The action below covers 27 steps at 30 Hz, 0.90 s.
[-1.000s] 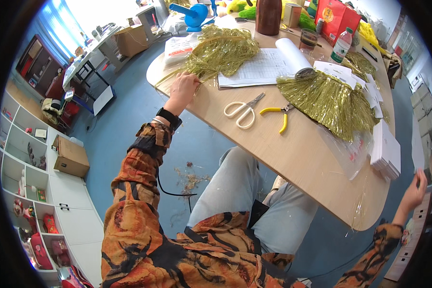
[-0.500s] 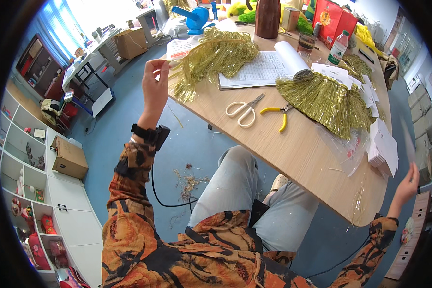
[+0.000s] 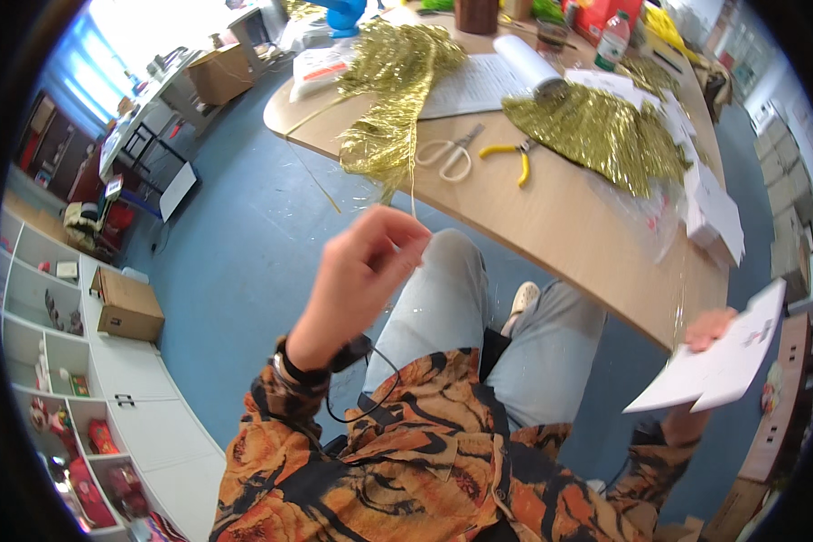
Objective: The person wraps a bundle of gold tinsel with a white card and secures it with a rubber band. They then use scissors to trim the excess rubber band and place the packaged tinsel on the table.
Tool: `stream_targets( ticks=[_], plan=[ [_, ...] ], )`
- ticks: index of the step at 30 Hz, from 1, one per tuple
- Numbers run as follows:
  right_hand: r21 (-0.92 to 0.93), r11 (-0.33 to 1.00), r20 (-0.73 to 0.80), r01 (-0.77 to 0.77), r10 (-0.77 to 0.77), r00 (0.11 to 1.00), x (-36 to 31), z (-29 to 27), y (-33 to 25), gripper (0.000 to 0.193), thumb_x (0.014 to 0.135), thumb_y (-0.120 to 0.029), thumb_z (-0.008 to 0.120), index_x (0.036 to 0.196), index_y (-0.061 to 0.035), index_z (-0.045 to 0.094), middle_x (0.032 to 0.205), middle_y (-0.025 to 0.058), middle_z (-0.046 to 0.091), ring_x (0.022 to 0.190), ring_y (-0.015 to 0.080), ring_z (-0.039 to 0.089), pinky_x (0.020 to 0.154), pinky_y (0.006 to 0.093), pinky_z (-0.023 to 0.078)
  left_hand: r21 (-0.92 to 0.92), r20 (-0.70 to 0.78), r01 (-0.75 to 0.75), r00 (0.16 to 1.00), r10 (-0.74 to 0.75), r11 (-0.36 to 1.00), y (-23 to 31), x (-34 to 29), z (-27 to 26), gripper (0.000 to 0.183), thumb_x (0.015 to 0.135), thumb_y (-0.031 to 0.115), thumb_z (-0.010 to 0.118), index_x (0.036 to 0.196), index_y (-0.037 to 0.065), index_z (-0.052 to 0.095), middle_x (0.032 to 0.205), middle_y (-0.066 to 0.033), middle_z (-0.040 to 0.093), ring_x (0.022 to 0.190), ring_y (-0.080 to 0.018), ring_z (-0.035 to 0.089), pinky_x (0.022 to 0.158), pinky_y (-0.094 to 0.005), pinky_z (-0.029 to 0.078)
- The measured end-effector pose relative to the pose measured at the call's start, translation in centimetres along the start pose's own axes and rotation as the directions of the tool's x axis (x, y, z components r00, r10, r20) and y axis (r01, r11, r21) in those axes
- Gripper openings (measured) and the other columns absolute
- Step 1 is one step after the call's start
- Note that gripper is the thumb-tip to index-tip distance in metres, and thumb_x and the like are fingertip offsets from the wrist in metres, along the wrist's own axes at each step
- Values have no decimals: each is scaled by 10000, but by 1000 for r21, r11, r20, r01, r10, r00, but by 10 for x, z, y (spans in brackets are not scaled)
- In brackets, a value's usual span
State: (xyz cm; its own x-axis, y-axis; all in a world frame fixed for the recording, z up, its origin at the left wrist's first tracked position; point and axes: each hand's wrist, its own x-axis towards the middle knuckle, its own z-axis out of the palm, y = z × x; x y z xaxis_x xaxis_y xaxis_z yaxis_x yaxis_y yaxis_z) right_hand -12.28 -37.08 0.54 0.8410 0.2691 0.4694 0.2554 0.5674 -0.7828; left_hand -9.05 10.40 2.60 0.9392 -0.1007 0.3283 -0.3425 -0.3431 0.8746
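In a pinch, my left hand holds the thin end of a gold tinsel fringe, in front of the table's near edge and above my knee. The fringe trails from the tabletop over that edge down to my fingers. At the right, beyond the table corner, my right hand grips a white card, its fingers over the card's upper edge. White-handled scissors and yellow-handled pliers lie on the table near the fringe. Another gold fringe piece with white cards lies to their right.
A stack of white cards stands at the table's right edge, beside clear plastic film. Farther back are a clipboard with paper, a water bottle and a brown flask. White shelves stand at left.
My left hand has moved right and down, drawing the fringe end toward me over the table edge. My right hand has come lower and inward, its white card now plainly in view.
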Motion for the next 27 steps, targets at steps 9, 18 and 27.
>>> stream_targets(
  ticks=[9,18,27],
  plan=[
    [-30,678,-157,-735,723,673,8,85,140,555,1124,-426,383,1385,31,558,558,24,575,419,82,425,410,233,343,101,576,-370,778,249,923,18,-51,91,161,927,71,667,1074,60,600,843,-80,637,772,-271,676,641,-392,539],
    [87,559,-83,-825,829,553,25,89,189,440,988,-379,738,1126,0,562,805,41,692,605,66,591,518,214,463,-23,730,-590,542,417,807,2,-58,120,237,859,101,645,1069,33,559,913,-78,617,853,-262,667,679,-378,561],
    [221,464,68,-858,870,488,14,73,175,157,992,-188,631,931,-52,584,712,-18,550,484,32,420,475,203,328,-101,777,-510,497,388,854,-7,-37,129,212,863,101,668,1047,58,571,848,-57,587,772,-246,650,638,-369,535]
  ],
)
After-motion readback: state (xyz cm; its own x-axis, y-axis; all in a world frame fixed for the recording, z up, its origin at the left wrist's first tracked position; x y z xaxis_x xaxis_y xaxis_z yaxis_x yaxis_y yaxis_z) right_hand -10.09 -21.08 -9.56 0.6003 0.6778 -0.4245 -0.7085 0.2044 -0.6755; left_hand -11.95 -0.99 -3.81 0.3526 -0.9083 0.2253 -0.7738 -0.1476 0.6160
